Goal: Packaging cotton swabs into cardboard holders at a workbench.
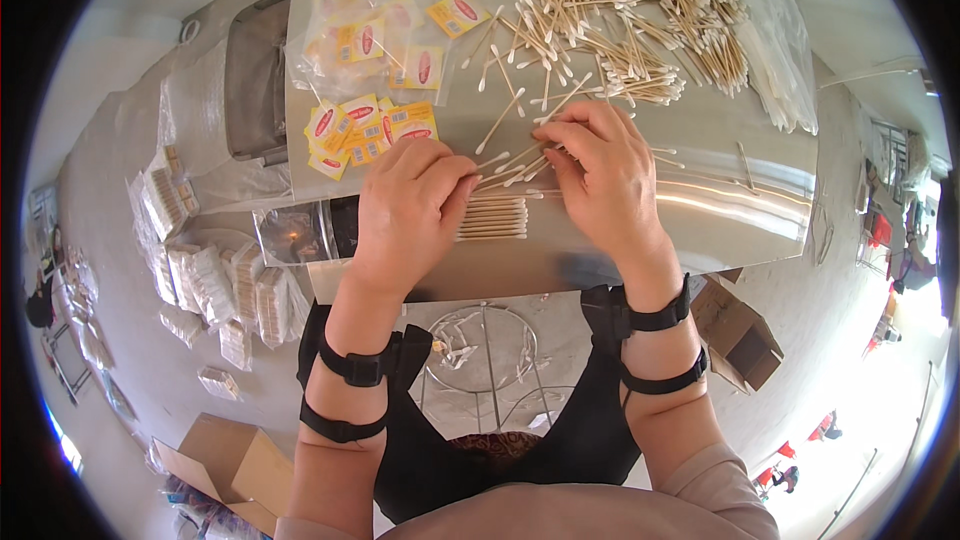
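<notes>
Both hands work low over a metal table among wooden-stick cotton swabs. My left hand [412, 202] is closed, its thumb and fingertips pinched at the ends of a few cotton swabs [512, 172]. Facing it, my right hand [608, 175] pinches the other ends of loose swabs between bent fingers and thumb. Just below the fingers lies a neat row of parallel cotton swabs [496, 218], its left end partly hidden by my left hand. Beyond the hands a few single swabs [500, 122] lie scattered at different angles.
A large heap of cotton swabs [610, 0] covers the far right of the metal table [730, 155], beside clear plastic [785, 70]. Yellow-and-white printed cards [370, 130] lie far left. Wrapped bundles [215, 280] and an open cardboard box [225, 465] stand left; another box [740, 335] is right.
</notes>
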Motion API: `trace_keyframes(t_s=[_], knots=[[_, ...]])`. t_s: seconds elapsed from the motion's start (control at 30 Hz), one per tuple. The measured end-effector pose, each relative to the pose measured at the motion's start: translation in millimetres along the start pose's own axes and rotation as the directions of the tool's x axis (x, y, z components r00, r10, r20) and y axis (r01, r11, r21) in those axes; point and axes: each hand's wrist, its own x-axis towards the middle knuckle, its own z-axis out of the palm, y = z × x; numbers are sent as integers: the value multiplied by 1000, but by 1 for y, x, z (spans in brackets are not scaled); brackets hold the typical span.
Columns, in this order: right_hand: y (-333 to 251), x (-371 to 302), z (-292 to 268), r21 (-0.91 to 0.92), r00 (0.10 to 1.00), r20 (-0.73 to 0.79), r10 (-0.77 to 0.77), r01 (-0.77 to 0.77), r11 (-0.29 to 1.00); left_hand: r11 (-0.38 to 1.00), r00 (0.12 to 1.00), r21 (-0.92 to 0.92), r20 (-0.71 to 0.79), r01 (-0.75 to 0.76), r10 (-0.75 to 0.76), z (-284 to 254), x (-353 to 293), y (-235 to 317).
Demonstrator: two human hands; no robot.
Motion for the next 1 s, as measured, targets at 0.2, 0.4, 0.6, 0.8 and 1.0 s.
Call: trace_keyframes(t_s=[0.2, 0.4, 0.6, 0.8, 1.0], knots=[[12, -3, -13, -20, 999, 52, 17, -16, 1000, 1000, 1000, -8, 17, -16, 17, 2, -2, -1], [23, -6, -31, -39, 995, 62, 79, -77, 996, 1000, 1000, -12, 30, -4, 5, 2, -1, -1], [25, -9, -26, -75, 995, 18, 98, -96, 993, 999, 995, -19, 92, -39, 40, 0, -1, -1], [-2, -6, 4, -62, 999, 18, -32, 33, 998, 999, 998, -38, -70, -6, 4, 5, 0, 0], [-15, -9, 18, -34, 993, 53, -109, 111, 993, 991, 989, 120, -140, 66, -49, 18, 6, 1]])
